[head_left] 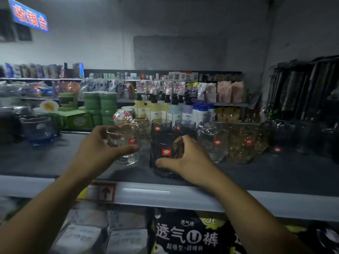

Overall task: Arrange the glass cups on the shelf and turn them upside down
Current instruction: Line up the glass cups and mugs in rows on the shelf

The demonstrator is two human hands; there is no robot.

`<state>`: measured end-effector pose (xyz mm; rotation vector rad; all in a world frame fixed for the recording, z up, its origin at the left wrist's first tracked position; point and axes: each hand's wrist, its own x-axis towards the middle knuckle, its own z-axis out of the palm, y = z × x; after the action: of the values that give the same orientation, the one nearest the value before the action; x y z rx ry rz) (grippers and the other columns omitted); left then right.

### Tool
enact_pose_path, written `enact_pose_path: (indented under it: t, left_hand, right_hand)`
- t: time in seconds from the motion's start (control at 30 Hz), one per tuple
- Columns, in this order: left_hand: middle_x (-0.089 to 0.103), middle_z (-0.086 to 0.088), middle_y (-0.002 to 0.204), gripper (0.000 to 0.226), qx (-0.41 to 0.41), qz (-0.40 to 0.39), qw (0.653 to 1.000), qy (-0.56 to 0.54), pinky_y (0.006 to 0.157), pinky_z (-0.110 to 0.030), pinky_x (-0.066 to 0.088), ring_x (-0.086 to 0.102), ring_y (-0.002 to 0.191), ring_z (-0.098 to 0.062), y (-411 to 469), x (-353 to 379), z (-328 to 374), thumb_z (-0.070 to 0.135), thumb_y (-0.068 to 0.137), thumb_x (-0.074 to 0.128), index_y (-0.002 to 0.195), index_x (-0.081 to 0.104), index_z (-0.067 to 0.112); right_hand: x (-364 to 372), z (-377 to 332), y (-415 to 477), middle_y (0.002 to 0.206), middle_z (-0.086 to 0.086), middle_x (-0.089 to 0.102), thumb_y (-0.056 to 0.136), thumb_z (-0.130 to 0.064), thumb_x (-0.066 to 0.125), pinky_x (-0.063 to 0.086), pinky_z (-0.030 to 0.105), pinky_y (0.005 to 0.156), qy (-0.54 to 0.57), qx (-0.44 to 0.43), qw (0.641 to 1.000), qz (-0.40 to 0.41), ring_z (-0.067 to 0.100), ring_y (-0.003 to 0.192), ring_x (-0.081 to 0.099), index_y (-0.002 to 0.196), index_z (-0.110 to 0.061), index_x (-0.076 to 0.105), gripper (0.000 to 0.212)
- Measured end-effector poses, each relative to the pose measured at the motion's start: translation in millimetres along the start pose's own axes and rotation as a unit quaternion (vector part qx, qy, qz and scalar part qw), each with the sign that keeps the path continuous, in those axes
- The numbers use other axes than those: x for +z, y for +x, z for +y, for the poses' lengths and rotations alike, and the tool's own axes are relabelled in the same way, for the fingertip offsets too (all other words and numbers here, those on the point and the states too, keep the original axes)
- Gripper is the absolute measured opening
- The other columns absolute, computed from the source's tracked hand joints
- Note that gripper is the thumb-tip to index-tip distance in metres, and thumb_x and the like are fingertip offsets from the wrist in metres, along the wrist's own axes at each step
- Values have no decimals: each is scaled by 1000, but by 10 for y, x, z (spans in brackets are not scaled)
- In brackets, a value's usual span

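Near the front edge of the shelf (45,162), towards its middle, 2 hands each hold 1 cup. The left hand (95,149) grips a clear glass cup (124,140), with the thumb laid across its near side and the fingers curled round the far side. This cup is mouth up and tipped slightly, and I cannot tell whether its base rests on the shelf. Just beside it, the right hand (187,158) grips a dark glass cup (166,156), thumb low on the front and fingers wrapped round the back near the rim. That cup stands upright on the shelf. Behind it stand 3 more dark cups (161,127), as far as the dim light allows a count. To the right are 1 clear ribbed cup (212,143) and at least 2 amber cups (240,145). Towards the left end sits 1 blue cup (38,129).
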<state>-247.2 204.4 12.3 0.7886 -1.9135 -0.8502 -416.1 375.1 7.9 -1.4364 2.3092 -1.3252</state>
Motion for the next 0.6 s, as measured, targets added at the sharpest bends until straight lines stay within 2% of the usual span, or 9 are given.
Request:
enact_pose_path:
  t: [0.07,0.13,0.2,0.27,0.37,0.47,0.6]
  left_hand:
    - [70,9,108,92,-7,11,1000,2,84,-41,58,73,87,-11,-18,-60,-22,54,44,94,124,59,23]
    - [69,10,107,91,-5,21,1000,2,77,-33,55,71,87,-9,-42,-116,-42,53,44,93,123,59,23]
    - [69,11,106,87,-6,23,1000,0,76,-31,54,71,88,-8,-64,-171,-70,51,45,94,121,59,25]
    - [70,11,108,87,-2,7,1000,-2,81,-36,56,72,89,-11,-67,-238,-131,52,45,94,120,59,26]
    - [70,13,112,90,7,-16,1000,-4,76,-29,53,72,91,-9,-77,-306,-191,53,45,93,124,59,26]
    - [69,16,112,89,23,-26,999,-8,72,-25,50,70,90,-7,-75,-349,-201,54,46,91,125,58,28]
    - [68,16,115,90,30,-33,999,-21,72,-25,51,68,89,-3,-66,-384,-218,52,48,91,128,58,27]
  right_hand:
    - [11,-58,46,117,-5,59,65,-59,85,51,30,78,-21,-11,999,-30,11,100,61,123,-29,45,76]
    - [-16,-140,66,136,-4,52,66,-64,83,52,41,99,-70,-38,995,-51,15,118,57,142,-33,31,97]
    - [-110,-243,34,142,-6,40,67,-69,78,47,44,107,-140,-71,986,-52,17,129,47,146,-40,28,98]
    - [-224,-350,-23,132,-12,40,72,-69,75,46,38,105,-188,-113,974,-47,13,125,43,139,-43,42,79]
    - [-271,-467,-56,117,-18,46,80,-58,75,46,29,97,-221,-161,961,-51,6,111,47,123,-39,62,48]
    - [-177,-556,52,106,-14,57,88,-42,75,48,28,86,-254,-180,950,-35,6,97,54,113,-32,69,28]
    - [-87,-613,242,92,-13,65,86,-35,79,45,22,70,-240,-172,955,-23,3,83,58,103,-28,72,19]
